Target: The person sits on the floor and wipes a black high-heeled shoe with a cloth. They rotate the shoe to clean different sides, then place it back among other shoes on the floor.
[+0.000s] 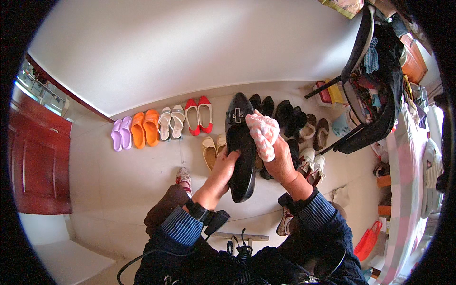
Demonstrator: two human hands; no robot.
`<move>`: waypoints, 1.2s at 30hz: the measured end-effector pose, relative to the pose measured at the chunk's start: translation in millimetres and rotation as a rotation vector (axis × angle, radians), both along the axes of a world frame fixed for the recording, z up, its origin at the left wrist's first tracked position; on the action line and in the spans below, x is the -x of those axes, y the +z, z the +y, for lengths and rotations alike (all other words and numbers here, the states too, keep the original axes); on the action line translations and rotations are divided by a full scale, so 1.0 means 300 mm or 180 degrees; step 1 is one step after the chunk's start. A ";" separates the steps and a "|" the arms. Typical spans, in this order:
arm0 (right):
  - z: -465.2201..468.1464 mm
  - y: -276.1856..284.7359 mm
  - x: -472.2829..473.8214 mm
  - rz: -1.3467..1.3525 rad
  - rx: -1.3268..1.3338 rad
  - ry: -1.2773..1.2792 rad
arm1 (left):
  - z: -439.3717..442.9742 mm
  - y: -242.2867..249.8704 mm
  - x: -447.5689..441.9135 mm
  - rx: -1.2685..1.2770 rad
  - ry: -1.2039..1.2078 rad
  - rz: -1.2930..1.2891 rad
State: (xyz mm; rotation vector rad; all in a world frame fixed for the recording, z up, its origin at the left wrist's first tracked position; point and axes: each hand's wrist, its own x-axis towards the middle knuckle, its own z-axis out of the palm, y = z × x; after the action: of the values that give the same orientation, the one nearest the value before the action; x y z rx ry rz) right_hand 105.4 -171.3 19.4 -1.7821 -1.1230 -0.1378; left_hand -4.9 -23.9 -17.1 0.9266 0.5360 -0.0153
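Note:
A black pointed-toe shoe (242, 156) with a metal buckle ornament on its upper is held up before me, toe away from me. My left hand (219, 174) grips its left side near the middle, thumb over the edge. In my right hand (283, 162) is a bunched pink-and-white cloth (263, 135), close against the right side of the shoe's toe; whether it touches there I cannot tell for sure. Beige flat shoes (209, 152) stand on the floor behind the held shoe, partly hidden by it and by my left hand.
Along the wall stand purple slippers (121, 133), orange slippers (145, 129), white sandals (171, 122) and red-and-white flats (198, 115). To the right are several dark shoes (285, 115), white sneakers (312, 162), a black chair (370, 135) piled with fabric, and a bed (402, 171). A red bag (368, 240) lies beside the bed.

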 end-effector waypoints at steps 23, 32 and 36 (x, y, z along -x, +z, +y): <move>-0.068 0.042 -0.123 -0.0188 -0.0110 -0.0683 | 0.036 -0.055 -0.003 -0.2839 0.0360 -0.0389; -0.036 0.062 -0.099 -0.1094 0.0621 -0.0299 | -0.001 -0.052 0.019 -0.3103 0.0092 -0.0450; -0.059 0.049 -0.121 -0.1059 0.0553 -0.0586 | 0.026 -0.056 0.004 -0.2218 0.0321 -0.0490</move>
State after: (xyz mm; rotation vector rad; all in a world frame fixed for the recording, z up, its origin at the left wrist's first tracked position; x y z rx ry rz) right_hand 141.8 -189.1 34.1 -2.0696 -1.2302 -0.4742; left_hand -6.0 -16.0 -34.0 1.5624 0.4467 0.3510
